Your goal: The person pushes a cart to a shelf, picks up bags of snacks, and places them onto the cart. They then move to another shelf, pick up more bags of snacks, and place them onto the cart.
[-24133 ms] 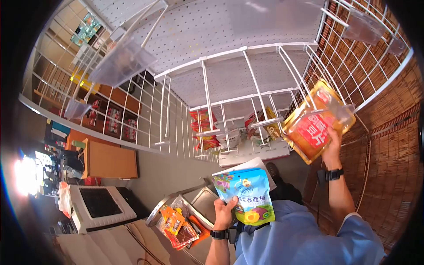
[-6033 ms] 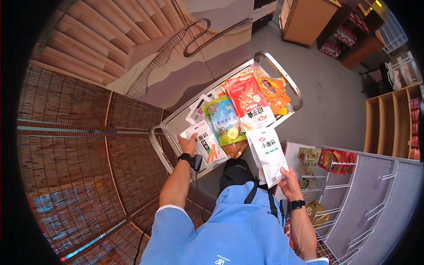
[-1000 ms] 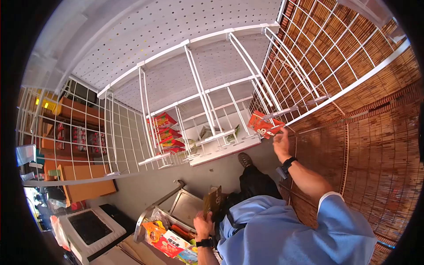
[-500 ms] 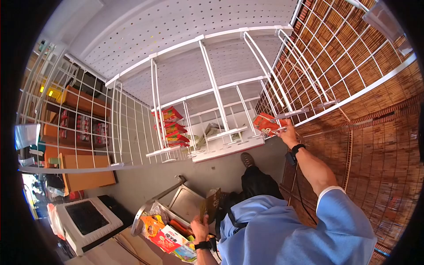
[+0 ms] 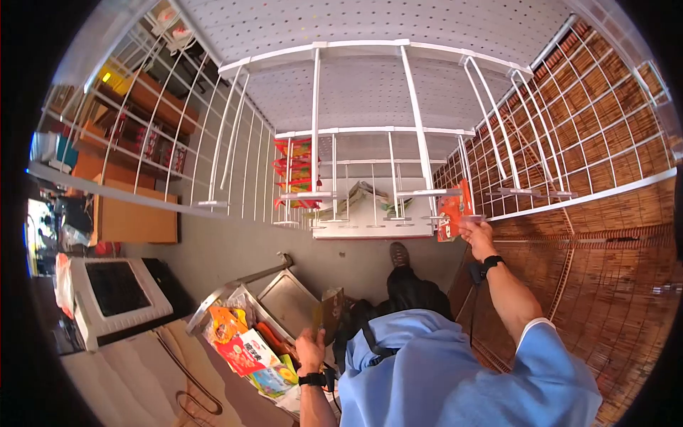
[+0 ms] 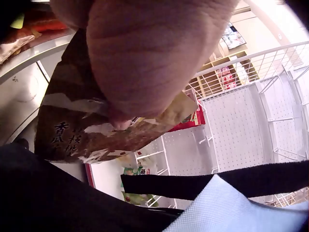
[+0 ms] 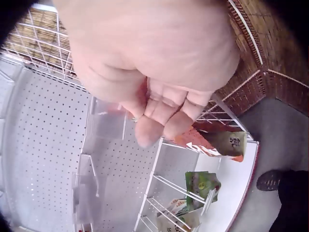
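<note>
My left hand holds a dark brown snack pouch low beside the trolley; in the left wrist view the thumb base covers part of the printed pouch. On the right side of the rack, my right hand pinches at a red-orange snack pouch, which hangs beneath a hook with a clear tag holder. The right wrist view shows the fingers curled toward the thumb, with the red pouch just beyond them. An olive pouch is right beside it.
Long white hooks project from the rack. Red pouches hang at left, and a green pouch sits low. A trolley piled with snack packs stands at lower left. Wire mesh and a woven screen border the right.
My right hand has reached the red-orange pouch. Six seconds ago both hands held white pouches at the trolley; now the left holds the brown one. The head view has turned rightward.
</note>
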Available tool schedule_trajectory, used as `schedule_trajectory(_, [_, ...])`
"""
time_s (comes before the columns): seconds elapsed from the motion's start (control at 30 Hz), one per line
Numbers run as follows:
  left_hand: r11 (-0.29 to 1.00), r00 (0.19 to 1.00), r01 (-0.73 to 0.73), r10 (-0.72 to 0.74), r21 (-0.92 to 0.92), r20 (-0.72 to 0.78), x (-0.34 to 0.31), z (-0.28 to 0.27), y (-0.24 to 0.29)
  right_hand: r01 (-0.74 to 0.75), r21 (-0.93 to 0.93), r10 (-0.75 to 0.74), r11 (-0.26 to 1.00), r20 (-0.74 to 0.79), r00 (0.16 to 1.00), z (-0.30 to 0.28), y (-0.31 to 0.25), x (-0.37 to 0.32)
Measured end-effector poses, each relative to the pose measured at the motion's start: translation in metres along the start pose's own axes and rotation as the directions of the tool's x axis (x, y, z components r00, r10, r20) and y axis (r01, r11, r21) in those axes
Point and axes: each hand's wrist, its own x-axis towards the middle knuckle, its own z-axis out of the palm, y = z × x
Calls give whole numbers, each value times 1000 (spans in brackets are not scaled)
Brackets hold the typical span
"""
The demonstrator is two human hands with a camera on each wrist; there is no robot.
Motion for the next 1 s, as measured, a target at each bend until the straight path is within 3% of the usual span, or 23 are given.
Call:
schedule_trajectory(0.13, [992,1000,14,-12,-129,11,-4,0,-3,26,9,-27,1000,100,995,-11,-4,-16])
schedule_trajectory(0.3, [995,999,48,-46,-90,21,-5,5,-3,-13,-290,75,957,205,976,-18,14,-54])
schedule_trajectory(0.37, [992,999,36,-34,-118,15,-4,8,-9,-13,-363,97,932,211,973,-14,28,-68])
schedule_trajectory(0.4, [997,997,71,-70,-33,39,-4,7,-6,-23,-357,106,934,214,971,-12,35,-78])
schedule_trajectory(0.47, [994,1000,-2,1,-113,-8,0,15,-17,0,-393,90,919,211,973,-20,60,-77])
schedule_trajectory(0.5, [997,1000,18,-16,-78,25,1,8,-15,42,-391,51,919,225,973,-25,72,-77])
schedule_trajectory(0.6, [989,998,-15,6,-146,-62,2,13,-27,67,-514,86,855,267,960,-55,110,-52])
schedule_trajectory(0.67, [988,998,8,-18,-156,-62,2,5,-24,149,-622,47,769,287,957,-75,133,-37])
schedule_trajectory(0.73, [971,992,40,-67,-236,-106,-1,-2,-22,99,-661,90,744,247,965,-76,140,-43])
schedule_trajectory(0.8, [954,985,73,-115,-289,-132,-5,-4,-22,171,-822,132,544,286,949,-72,135,-56])
schedule_trajectory(0.87, [933,976,94,-155,-347,-153,-10,-10,-22,393,-700,-68,597,444,894,-82,140,-75])
schedule_trajectory(0.97, [906,957,150,-234,-397,-173,-20,-28,-17,375,-771,4,514,439,898,-98,146,-73])
schedule_trajectory(1.0, [871,952,128,-241,-474,-187,-23,-32,-15,395,-846,49,357,440,897,-112,155,-61])
